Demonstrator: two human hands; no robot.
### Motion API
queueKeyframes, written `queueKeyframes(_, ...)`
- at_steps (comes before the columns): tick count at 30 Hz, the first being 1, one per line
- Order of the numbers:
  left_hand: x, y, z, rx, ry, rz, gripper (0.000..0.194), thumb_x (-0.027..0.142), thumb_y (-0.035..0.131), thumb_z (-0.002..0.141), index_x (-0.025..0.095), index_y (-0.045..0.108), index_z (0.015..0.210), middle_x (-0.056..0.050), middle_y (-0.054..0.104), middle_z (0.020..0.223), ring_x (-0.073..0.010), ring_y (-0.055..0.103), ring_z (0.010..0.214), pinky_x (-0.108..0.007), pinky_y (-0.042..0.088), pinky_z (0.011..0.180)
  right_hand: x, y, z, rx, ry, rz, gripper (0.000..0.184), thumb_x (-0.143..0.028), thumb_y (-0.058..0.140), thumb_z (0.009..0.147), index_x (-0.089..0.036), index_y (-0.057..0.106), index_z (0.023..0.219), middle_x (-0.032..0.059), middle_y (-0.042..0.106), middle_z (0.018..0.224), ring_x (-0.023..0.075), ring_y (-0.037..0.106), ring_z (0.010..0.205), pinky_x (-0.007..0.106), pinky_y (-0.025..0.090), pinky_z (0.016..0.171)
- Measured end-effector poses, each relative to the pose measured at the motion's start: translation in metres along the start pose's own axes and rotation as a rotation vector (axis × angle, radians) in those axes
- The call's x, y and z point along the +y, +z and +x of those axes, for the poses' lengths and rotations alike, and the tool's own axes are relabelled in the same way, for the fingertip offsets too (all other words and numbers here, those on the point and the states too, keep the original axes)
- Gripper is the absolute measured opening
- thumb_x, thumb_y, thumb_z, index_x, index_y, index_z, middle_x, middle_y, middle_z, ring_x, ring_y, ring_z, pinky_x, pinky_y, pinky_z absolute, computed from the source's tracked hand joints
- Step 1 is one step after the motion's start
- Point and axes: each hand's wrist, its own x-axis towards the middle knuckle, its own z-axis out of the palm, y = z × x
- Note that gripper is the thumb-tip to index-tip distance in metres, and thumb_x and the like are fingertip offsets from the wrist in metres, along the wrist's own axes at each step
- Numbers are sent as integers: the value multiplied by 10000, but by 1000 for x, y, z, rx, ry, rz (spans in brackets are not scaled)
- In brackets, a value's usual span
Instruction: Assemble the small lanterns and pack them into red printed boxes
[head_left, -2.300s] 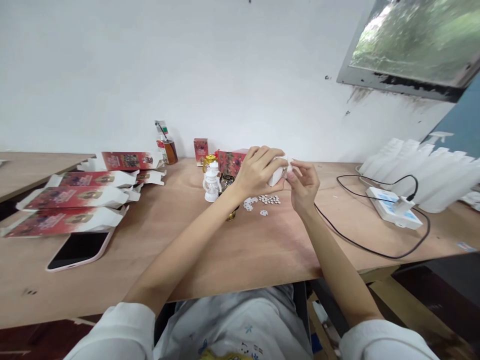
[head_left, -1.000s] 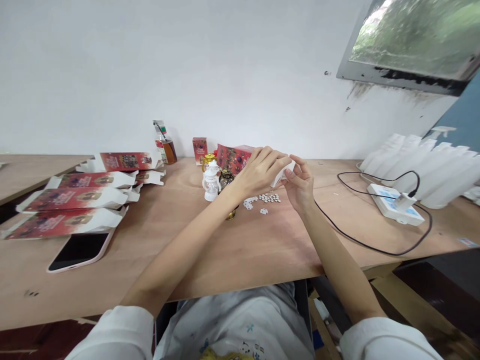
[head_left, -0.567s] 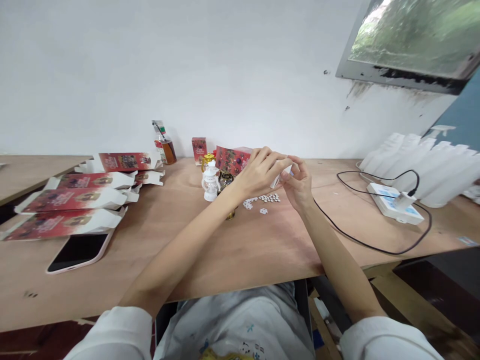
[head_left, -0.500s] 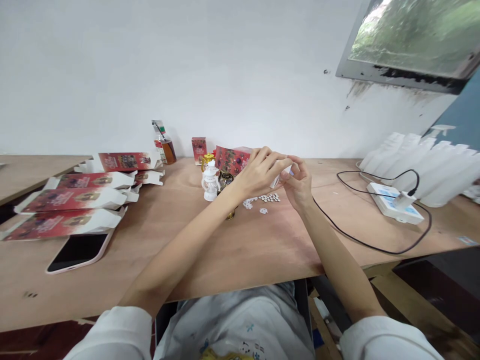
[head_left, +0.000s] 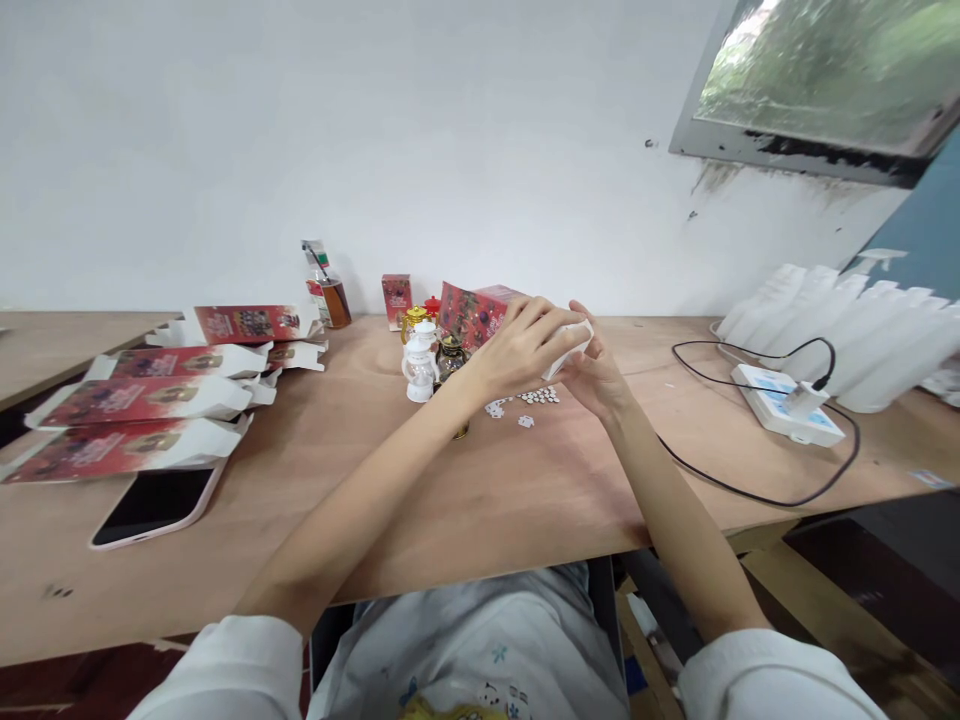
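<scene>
A red printed cardboard box [head_left: 471, 312] is held above the table, lying sideways, with its white end flap [head_left: 568, 350] toward the right. My left hand [head_left: 521, 348] wraps over the box from above, fingers bent near the flap. At that white end my right hand [head_left: 592, 375] grips with thumb and fingers; part of its hold is hidden. Just left of the box stand small lanterns: white [head_left: 420, 372], dark bronze [head_left: 451, 360], gold [head_left: 413, 318] and red [head_left: 433, 304]. Under my hands lie several round button-like pieces [head_left: 541, 396] and small white tabs [head_left: 496, 408].
Unfolded red boxes [head_left: 150, 400] overlap at left, above a phone [head_left: 157, 500]. A bottle of amber liquid [head_left: 336, 302] and an upright red box [head_left: 397, 300] stand near the wall. At right are a power strip [head_left: 784, 402], black cable [head_left: 750, 495] and white bottles [head_left: 862, 340].
The white flap end has turned and shows more broadly between my hands. My right hand's fingers have shifted behind it. The box has moved slightly right, uncovering more of the red lantern.
</scene>
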Motion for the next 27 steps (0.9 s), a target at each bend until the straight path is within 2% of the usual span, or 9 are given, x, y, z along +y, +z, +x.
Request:
queueKeyframes(5,5,-3,4,26,34,-66,272,380,545,894,229,486,1113,-75,634,1114,-214,507,998,-380,391,840,-2,-3,-3,-80,72,19,713,-534,809,558,-371,527,1192,-39,611,1144,147,619,986,259,579,714)
queueKeyframes(8,7,-4,4,17,10,-105,280,414,526,900,225,490,1103,-72,637,1125,-208,511,990,-375,400,853,-2,-2,-5,-61,85,32,730,-535,835,499,-351,557,1149,-35,641,1072,139,632,909,223,564,626)
queueKeyframes(12,6,-5,4,-23,-29,-178,371,479,518,885,216,478,1144,-102,629,1126,-224,515,990,-400,402,862,-2,0,-5,-11,83,8,714,-567,838,456,-334,588,1082,-20,668,1002,173,644,883,278,576,641)
queueKeyframes(17,3,-7,6,-10,-73,-234,433,509,541,857,221,463,1170,-101,636,1073,-238,515,998,-414,406,870,-3,0,-5,3,62,14,658,-721,698,560,-311,596,1065,7,652,1099,215,621,1024,360,591,731)
queueKeyframes(21,1,-8,6,0,-81,-257,427,486,569,844,224,460,1163,-95,630,1098,-230,523,1000,-406,419,867,-1,-1,-4,9,50,-9,632,-683,710,588,-302,588,1078,8,643,1135,214,613,1052,354,590,746)
queueKeyframes(27,0,-8,4,27,-59,-291,399,348,614,825,210,459,1165,-96,629,1133,-220,530,995,-396,423,868,6,0,-2,65,29,3,537,-616,739,617,-297,599,1026,-25,659,1042,176,647,944,308,589,728)
